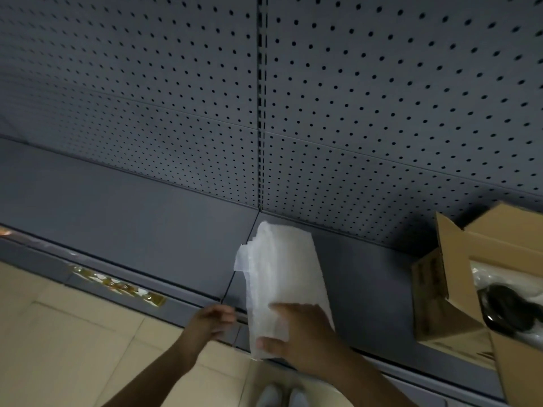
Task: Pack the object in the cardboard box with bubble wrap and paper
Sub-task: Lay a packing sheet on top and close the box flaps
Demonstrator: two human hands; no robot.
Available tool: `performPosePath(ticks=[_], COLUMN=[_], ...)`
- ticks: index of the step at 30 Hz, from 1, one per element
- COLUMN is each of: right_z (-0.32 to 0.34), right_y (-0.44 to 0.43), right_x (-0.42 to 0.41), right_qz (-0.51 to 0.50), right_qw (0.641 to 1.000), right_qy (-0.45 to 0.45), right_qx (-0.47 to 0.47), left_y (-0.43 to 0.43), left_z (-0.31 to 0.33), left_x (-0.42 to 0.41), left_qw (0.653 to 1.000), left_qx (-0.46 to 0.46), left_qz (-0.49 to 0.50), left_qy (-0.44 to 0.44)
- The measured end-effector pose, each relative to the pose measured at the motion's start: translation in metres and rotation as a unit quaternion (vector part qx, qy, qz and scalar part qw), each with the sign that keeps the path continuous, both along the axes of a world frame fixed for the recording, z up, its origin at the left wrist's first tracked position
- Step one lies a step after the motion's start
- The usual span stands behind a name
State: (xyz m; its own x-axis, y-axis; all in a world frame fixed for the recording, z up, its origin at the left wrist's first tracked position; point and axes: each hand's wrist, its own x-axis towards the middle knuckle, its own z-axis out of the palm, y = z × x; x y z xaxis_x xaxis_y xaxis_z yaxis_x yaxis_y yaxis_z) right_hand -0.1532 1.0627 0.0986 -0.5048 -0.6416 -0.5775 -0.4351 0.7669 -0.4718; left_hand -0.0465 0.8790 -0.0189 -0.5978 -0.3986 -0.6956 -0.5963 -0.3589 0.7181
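Note:
A folded stack of white bubble wrap and paper lies on the grey shelf, reaching from the shelf's front edge toward the pegboard. My right hand grips its near end, thumb on the lower left corner and fingers on top. My left hand hangs just left of the stack at the shelf's edge, fingers curled, holding nothing that I can see. An open cardboard box stands at the right with a black object in clear plastic inside it.
A grey pegboard wall rises behind the shelf. A second box flap sticks up at the far right. Yellowish tape remains mark the shelf's front rail. Beige floor tiles and my shoes lie below.

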Motion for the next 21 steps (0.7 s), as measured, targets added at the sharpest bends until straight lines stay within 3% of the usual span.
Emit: performPosePath(ticks=[2, 3, 6, 10, 12, 13, 15, 18, 21], right_z=[-0.017, -0.029, -0.076, -0.151, -0.199, -0.197, -0.16, -0.14, -0.137], right_y=[0.008, 0.013, 0.03, 0.066, 0.085, 0.083, 0.067, 0.057, 0.061], right_x=[0.001, -0.001, -0.018, -0.024, -0.013, -0.004, 0.015, 0.031, 0.031], right_qz=[-0.069, -0.12, -0.311, -0.563, -0.653, -0.679, -0.687, -0.703, -0.703], right_qw=[0.996, 0.99, 0.944, 0.82, 0.74, 0.7, 0.659, 0.603, 0.601], right_qy=[-0.024, 0.006, 0.062, -0.055, -0.155, -0.221, -0.305, -0.363, -0.333], right_qx=[-0.041, -0.076, -0.089, 0.082, 0.057, 0.021, -0.023, -0.102, -0.185], left_y=[-0.022, -0.031, -0.039, -0.007, 0.014, 0.024, 0.04, 0.058, 0.067], left_z=[0.001, 0.001, -0.001, 0.003, 0.008, 0.009, 0.008, 0.003, 0.007], left_x=[0.008, 0.011, 0.007, -0.004, -0.007, -0.008, -0.01, -0.008, -0.001], left_qw=[0.998, 0.997, 0.997, 0.999, 0.992, 0.987, 0.978, 0.963, 0.942], left_qx=[-0.044, -0.055, -0.06, 0.005, 0.077, 0.111, 0.16, 0.197, 0.248], left_qz=[0.046, 0.06, 0.049, -0.029, -0.063, -0.077, -0.092, -0.135, -0.191], left_qy=[0.009, 0.014, 0.012, -0.04, -0.076, -0.084, -0.093, -0.123, -0.12])
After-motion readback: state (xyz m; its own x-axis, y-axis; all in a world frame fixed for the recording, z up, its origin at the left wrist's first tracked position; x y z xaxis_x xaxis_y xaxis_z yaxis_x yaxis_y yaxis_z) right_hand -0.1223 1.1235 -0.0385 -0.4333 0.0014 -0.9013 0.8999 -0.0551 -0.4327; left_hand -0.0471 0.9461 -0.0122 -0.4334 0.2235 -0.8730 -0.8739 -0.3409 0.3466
